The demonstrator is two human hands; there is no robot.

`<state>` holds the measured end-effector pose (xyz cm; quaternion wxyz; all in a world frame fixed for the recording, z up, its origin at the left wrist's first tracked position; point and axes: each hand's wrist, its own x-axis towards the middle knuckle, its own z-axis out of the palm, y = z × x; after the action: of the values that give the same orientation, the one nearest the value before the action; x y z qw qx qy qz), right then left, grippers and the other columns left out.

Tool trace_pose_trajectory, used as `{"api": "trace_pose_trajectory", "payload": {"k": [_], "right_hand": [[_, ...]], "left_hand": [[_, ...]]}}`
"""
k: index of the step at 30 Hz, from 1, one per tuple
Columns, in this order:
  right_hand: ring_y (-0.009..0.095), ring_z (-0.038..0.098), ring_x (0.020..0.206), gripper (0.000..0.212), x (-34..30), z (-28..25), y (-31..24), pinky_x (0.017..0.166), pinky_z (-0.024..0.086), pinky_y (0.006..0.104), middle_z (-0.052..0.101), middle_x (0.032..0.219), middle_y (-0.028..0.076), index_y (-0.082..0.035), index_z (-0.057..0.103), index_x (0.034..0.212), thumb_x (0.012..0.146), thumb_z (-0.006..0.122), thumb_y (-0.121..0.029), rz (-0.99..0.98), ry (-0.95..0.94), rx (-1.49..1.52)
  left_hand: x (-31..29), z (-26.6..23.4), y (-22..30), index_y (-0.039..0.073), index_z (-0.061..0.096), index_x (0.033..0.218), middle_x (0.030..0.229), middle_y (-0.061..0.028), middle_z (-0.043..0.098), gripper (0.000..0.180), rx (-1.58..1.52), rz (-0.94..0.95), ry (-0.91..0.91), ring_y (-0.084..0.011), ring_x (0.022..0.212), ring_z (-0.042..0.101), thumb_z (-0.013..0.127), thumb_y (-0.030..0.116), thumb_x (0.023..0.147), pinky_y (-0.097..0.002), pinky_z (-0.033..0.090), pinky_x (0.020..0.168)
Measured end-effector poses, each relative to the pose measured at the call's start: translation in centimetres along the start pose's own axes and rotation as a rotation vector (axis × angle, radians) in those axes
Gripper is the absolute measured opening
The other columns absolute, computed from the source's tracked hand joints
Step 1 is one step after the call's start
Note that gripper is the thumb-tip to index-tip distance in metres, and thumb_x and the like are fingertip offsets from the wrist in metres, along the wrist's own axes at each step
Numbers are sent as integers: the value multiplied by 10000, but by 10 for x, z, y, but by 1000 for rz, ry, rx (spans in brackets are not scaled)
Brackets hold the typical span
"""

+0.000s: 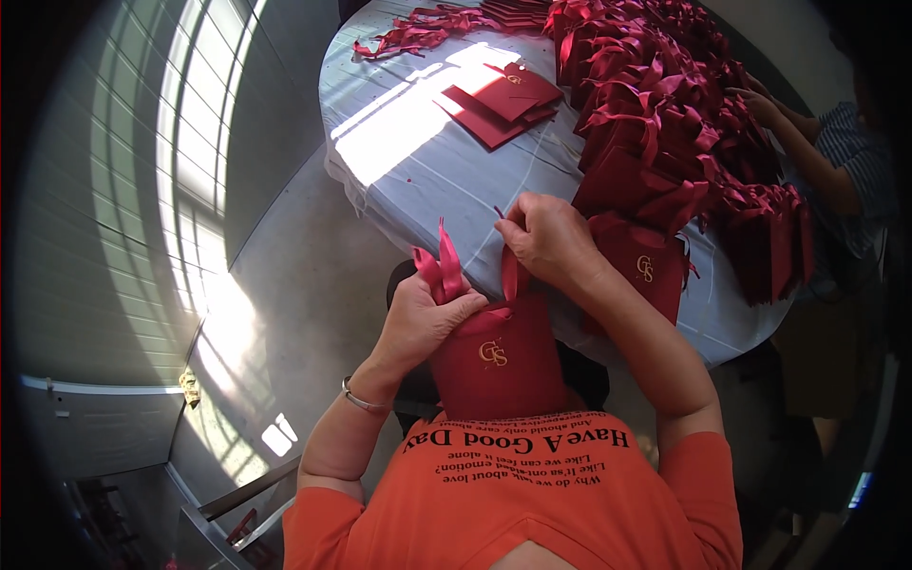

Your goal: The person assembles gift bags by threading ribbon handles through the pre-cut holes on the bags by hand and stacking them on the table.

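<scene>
A dark red paper gift bag [513, 380] with a gold emblem is upright against my orange shirt. My left hand [423, 318] is closed on its top left edge, thumb pressed over the rim. Pink-red ribbon ends [448, 261] stick up beside that hand's fingers. Above the bag's right side, my right hand [551, 242] is closed in a pinch, with a thin dark tip poking out past the fingertips. A red ribbon [511, 275] runs from below these fingers down to the bag's rim. Whether the dark tip belongs to this ribbon is unclear.
A round table with a white cover [380, 142] stands ahead. Many ribboned red bags [655, 104] crowd its right side, one emblem bag [638, 266] near my right forearm. Flat red bags [503, 100] lie mid-table, loose ribbons [418, 33] behind. Another person's arm [807, 142] reaches in at right.
</scene>
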<state>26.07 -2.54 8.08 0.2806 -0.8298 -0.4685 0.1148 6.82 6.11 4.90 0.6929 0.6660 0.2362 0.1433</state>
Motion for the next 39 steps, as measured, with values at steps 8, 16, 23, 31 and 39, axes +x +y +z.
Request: {"api": "trace_pose_trajectory", "payload": {"k": [8, 16, 23, 31, 39], "right_hand": [[375, 656, 788, 221, -20, 12, 14, 680, 521, 469, 665, 861, 160, -19, 611, 842, 876, 693, -222, -59, 146, -183], [397, 645, 805, 235, -18, 13, 27, 688, 511, 478, 662, 863, 188, -17, 607, 836, 892, 683, -232, -15, 143, -91], [107, 581, 569, 259, -24, -22, 32, 526, 471, 275, 604, 701, 66, 33, 639, 925, 1003, 593, -209, -98, 179, 284], [148, 625, 599, 363, -50, -31, -10, 592, 498, 340, 656, 656, 145, 24, 712, 814, 844, 770, -333, 23, -337, -155], [88, 620, 700, 284, -61, -30, 7, 629, 482, 266, 697, 757, 42, 5, 723, 883, 888, 750, -277, 204, -406, 587]], "left_hand": [[-1, 9, 9, -17, 699, 823, 798, -15, 681, 103, 26, 12, -15, -73, 743, 610, 769, 58, 833, -239, 502, 691], [-2, 12, 11, -6, 668, 879, 805, -22, 682, 117, 24, -16, -45, -81, 752, 618, 760, 57, 843, -243, 508, 715], [-6, 8, 1, 0, 656, 848, 790, -15, 661, 115, 17, -25, -8, -81, 744, 604, 760, 50, 841, -248, 503, 703], [-1, 2, -5, -31, 662, 944, 899, -68, 705, 141, -43, -54, -86, -107, 808, 653, 658, 109, 945, -252, 530, 743], [-6, 3, 6, -22, 601, 978, 1094, -224, 679, 267, -686, -155, -54, -299, 998, 684, 466, 196, 1056, -413, 571, 894]]}}
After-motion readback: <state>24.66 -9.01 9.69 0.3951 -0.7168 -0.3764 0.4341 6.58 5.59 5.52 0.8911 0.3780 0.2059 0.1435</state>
